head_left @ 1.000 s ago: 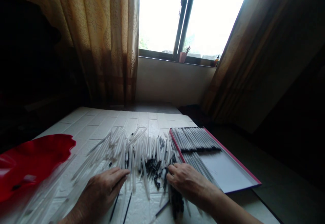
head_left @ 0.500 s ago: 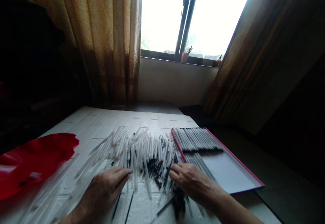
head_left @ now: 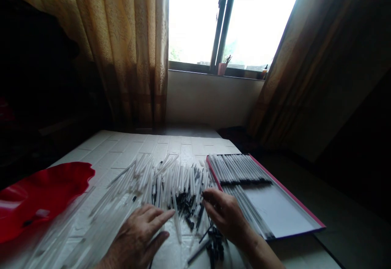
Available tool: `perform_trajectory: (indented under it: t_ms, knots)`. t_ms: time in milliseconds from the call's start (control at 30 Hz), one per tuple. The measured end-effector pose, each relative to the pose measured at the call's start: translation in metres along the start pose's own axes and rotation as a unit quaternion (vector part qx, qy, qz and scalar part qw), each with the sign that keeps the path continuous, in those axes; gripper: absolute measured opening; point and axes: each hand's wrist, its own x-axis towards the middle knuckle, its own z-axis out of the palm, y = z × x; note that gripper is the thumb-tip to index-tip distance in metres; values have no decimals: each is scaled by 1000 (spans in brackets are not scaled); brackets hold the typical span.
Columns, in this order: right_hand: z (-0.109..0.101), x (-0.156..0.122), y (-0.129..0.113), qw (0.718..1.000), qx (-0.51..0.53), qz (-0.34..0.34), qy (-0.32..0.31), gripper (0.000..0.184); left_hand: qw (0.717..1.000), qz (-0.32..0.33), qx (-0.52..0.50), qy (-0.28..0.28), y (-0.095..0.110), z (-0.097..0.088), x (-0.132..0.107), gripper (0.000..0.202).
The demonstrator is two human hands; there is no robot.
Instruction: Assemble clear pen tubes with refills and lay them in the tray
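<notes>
My left hand (head_left: 142,232) hovers over the near side of a pile of clear plastic pen barrels (head_left: 180,177). Its thumb and index finger are apart, with nothing visible between them. My right hand (head_left: 224,212) is at the pile's right side, fingers curled together in a pinch. A small dark bit shows at its fingertips, too small to name. Between the hands lie loose black pen caps (head_left: 185,204), with another black cluster (head_left: 216,242) nearer to me. A shallow box (head_left: 284,212) with a red edge holds a row of capped pens (head_left: 236,169) and a second row partly behind my right hand.
A red wavy-rimmed plastic dish (head_left: 45,195) stands at the left. More clear barrels (head_left: 100,224) spread across the white brick-patterned tabletop (head_left: 165,143). Beyond are curtains (head_left: 128,49) and a window, with a pink cup (head_left: 222,68) on the sill.
My left hand has moved right and nearer to me, and its closed fingers have spread. My right hand stays by the box's left edge, its fingertips slightly higher and further left.
</notes>
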Motion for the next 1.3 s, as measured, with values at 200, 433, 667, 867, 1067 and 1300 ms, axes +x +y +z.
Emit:
perform_trajectory:
  t_ms: [200,433,667,867,1067,1300]
  knots:
    - [11,-8,12,989,122,80,12,13,993,65,98,-12,26,5,13,49]
    - [16,-9,13,915,337,215,49,34,997,33,64,-10,31,1,19,35]
    - [9,-6,10,879,393,261,69,48,999,13,0,30,19,8,14,18]
    - [9,-6,15,852,424,261,158,44,990,-58,-96,88,18,11,7,18]
    - [16,-10,17,839,455,237,182,32,987,-37,-79,132,15,4,12,28]
    - [14,-10,11,849,445,218,185,27,992,-39,-60,104,16,2,12,31]
